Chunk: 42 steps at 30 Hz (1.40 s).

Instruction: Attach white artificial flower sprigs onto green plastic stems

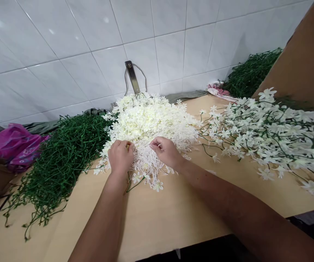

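Note:
A heap of white artificial flower heads point(143, 116) lies on the table, and loose thin white stamens point(148, 163) spread along its front edge. My left hand point(121, 155) is at the heap's front left, fingers curled together; whatever they grip is hidden. Just to the right, my right hand point(165, 150) pinches thumb and forefinger at the stamens, apparently on one thin white piece too small to be sure of. Between and below my hands lies a green stem with white flowers point(136, 178) on the tabletop.
A pile of green plastic stems point(72, 145) lies to the left, beside a magenta bag point(19, 143). Assembled white flower sprays point(271, 131) cover the right side. More green stems point(253, 71) sit by a cardboard sheet point(296, 62). A metal strap point(132, 76) leans against the tiled wall.

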Tool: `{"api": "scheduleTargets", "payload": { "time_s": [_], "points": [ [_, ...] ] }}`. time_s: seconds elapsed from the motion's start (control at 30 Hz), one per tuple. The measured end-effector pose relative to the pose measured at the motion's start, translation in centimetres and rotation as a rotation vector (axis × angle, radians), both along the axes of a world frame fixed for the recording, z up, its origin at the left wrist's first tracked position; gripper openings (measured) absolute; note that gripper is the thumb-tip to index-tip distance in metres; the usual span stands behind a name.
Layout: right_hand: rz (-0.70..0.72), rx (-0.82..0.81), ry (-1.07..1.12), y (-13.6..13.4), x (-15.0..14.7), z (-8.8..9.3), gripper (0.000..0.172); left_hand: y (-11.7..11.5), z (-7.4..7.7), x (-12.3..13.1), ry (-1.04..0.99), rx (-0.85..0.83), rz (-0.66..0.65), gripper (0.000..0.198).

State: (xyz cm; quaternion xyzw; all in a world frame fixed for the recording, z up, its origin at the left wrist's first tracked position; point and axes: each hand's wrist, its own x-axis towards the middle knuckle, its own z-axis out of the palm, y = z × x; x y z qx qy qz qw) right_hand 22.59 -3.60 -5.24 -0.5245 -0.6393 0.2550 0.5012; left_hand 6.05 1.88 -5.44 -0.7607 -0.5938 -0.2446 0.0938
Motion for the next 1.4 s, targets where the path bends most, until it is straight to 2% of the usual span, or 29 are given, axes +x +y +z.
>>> {"api": "scheduleTargets", "payload": {
  "time_s": [0.1, 0.23, 0.33, 0.47, 0.57, 0.77, 0.9, 1.0, 1.1, 1.3, 1.4],
  "points": [
    [0.002, -0.018, 0.013, -0.1, -0.1, 0.0, 0.011, 0.0, 0.0, -0.4, 0.016, -0.002, -0.045, 0.022],
    [0.020, -0.067, 0.004, -0.3, -0.3, 0.1, 0.014, 0.2, -0.4, -0.5, 0.013, 0.011, -0.005, 0.022],
    [0.046, -0.081, -0.006, -0.6, -0.5, 0.3, 0.017, 0.4, -0.6, -0.8, -0.028, 0.052, 0.019, 0.018],
    [0.071, -0.086, 0.008, -0.8, -0.7, 0.5, 0.018, 0.5, -0.6, -1.1, -0.147, 0.059, -0.051, 0.019],
    [0.069, -0.082, 0.031, -0.7, -0.7, 0.5, 0.018, 0.7, -0.6, -1.3, -0.377, 0.015, -0.090, 0.019],
    [0.069, -0.116, 0.117, -0.6, -0.5, 0.4, 0.016, 0.8, 0.0, -1.0, -1.098, -0.183, -0.135, 0.019],
    [0.107, -0.162, 0.234, -0.3, -0.6, 0.1, 0.011, 0.0, 1.0, -0.7, -1.319, -0.347, -0.199, 0.023],
    [0.148, -0.201, 0.333, -0.2, -0.7, 0.0, 0.005, -1.0, 1.5, -0.5, -1.359, -0.468, -0.293, 0.025],
    [0.129, -0.188, 0.373, -0.2, -0.9, 0.3, 0.002, -1.8, 1.8, -0.3, -1.295, -0.501, -0.365, 0.023],
    [-0.029, -0.011, 0.241, -0.8, -1.4, 0.7, 0.004, -2.8, 2.0, 0.9, -1.186, -0.519, -0.413, 0.021],
    [-0.056, 0.078, 0.121, -0.9, -1.7, 0.4, 0.002, -3.2, 2.1, 1.5, -1.177, -0.545, -0.431, 0.021]
  ]
}}
